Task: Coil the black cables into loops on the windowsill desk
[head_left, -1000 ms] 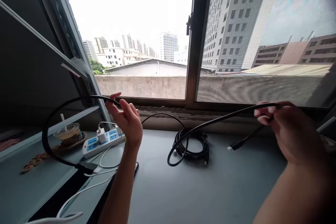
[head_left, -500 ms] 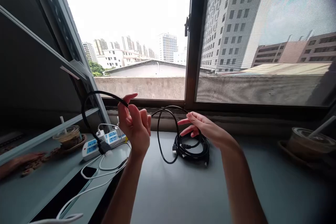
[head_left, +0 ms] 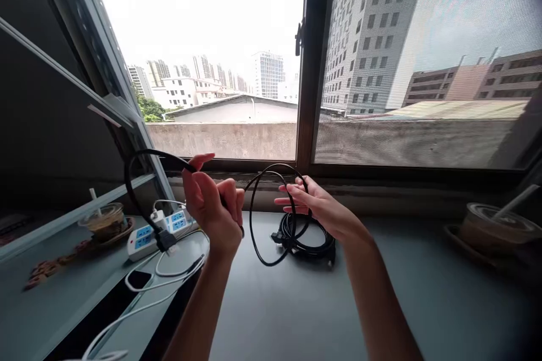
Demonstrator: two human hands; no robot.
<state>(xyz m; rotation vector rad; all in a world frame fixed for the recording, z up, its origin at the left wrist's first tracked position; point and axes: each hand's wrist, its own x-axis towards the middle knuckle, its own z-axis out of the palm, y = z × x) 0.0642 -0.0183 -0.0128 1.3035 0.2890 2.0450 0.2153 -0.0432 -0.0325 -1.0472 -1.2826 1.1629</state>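
Fingers (head_left: 232, 196) of the left hand (head_left: 217, 211) are curled in, clasping a black cable (head_left: 127, 174) that passes beneath the thumb, while one finger sticks out toward the window (head_left: 224, 141). From this grip the cable arches to the left and drops to a dark plug (head_left: 165, 240), which hangs in front of the power strip (head_left: 143, 241). On the other side it runs across to the right hand (head_left: 317, 203) in two thin, rounded loops. That hand's fingers are mostly stretched out, with the loops lying against them near the thumb; whether they pinch the cable, I cannot tell. So the cable is up in the air between both hands, above the surface (head_left: 275, 310). Just below the right hand, a coil of black cable (head_left: 315, 252) lies flat, a small connector (head_left: 277, 238) at its left edge; which cable that belongs to is unclear. A white charger (head_left: 159, 218) sits in the strip, a white cord (head_left: 127, 313) winding nearby. Cups with straws stand at far left (head_left: 104, 223) and far right (head_left: 495, 231)
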